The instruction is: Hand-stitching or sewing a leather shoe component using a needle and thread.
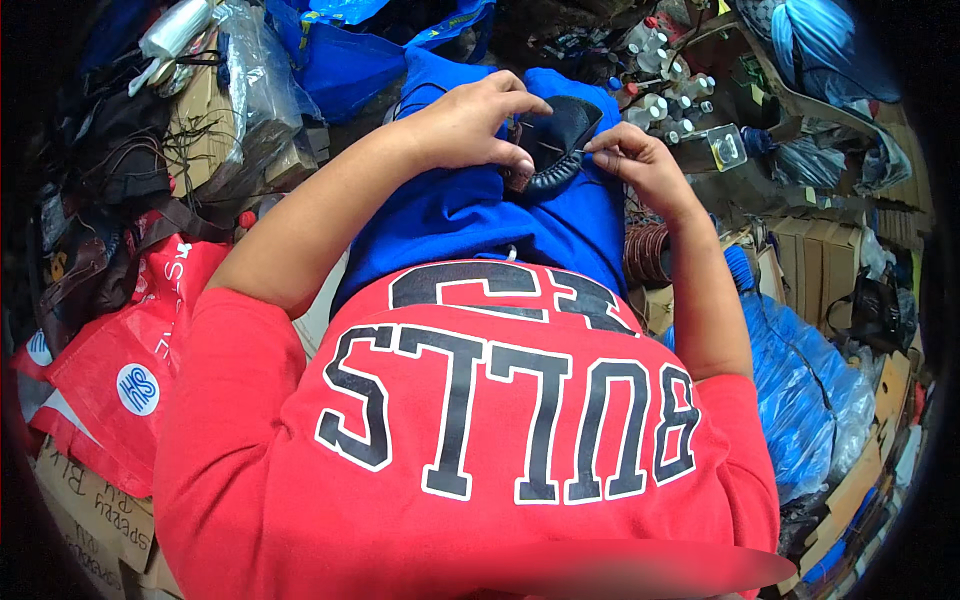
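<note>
A black leather shoe point(553, 178) with a ridged, gathered edge rests between my thighs, on blue cloth point(440, 215). My left hand point(478, 122) curves round its left side, the thumb pressed near a small brown piece that I cannot make out. At the shoe's right edge, my right hand point(640, 165) has thumb and forefinger pinched on something thin and light, like a needle or thread end. A pale thread crosses the shoe's opening. The shoe's underside and far end are partly hidden by my hands and the cloth.
Several small bottles point(675, 100) stand at the far right, near a clear container with a blue cap point(755, 141). A brown coil point(648, 252) lies by my right forearm. Blue plastic bags point(790, 370) are at right, a red bag point(130, 350) and cardboard point(95, 505) at left.
</note>
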A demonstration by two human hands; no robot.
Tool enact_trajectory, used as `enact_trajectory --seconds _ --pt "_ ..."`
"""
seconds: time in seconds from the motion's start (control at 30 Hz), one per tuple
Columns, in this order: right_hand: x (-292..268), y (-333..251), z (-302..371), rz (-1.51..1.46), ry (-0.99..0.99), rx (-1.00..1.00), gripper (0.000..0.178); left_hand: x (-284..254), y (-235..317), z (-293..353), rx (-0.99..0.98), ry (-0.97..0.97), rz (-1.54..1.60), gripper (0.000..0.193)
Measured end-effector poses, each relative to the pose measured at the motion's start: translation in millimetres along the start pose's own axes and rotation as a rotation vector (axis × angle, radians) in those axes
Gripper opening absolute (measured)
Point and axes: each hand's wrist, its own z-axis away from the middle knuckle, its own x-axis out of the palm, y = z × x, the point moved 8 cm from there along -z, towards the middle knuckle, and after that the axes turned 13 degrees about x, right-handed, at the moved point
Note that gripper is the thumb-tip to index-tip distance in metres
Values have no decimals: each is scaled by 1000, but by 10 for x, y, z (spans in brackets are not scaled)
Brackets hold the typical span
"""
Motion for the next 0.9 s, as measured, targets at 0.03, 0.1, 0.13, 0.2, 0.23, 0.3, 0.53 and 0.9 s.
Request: enact_trajectory --seconds 0.03,0.1,0.13,0.2,0.23,0.3,0.53,0.9 --pt "-15 -21 -23 -13 -21 -31 13 -14 10 34 -25 3 16 52" --pt "15 1 -80 -33 -122 3 13 -99 77 -65 73 100 18 48" --pt "19 6 -94 -42 -154 14 13 -146 118 -131 161 176 37 44" --pt "15 26 -112 -54 -168 46 14 -45 29 -274 163 110 31 40" --pt "25 37 -113 -73 -172 63 14 20 13 -340 206 65 45 37" --pt "65 26 -100 -85 -159 54 15 88 -85 -390 173 57 57 36" --pt "124 -164 100 72 244 -90 12 70 104 -362 171 97 12 31" --pt "180 -393 429 371 340 -166 24 -971 -500 802 -284 185 -533 13"
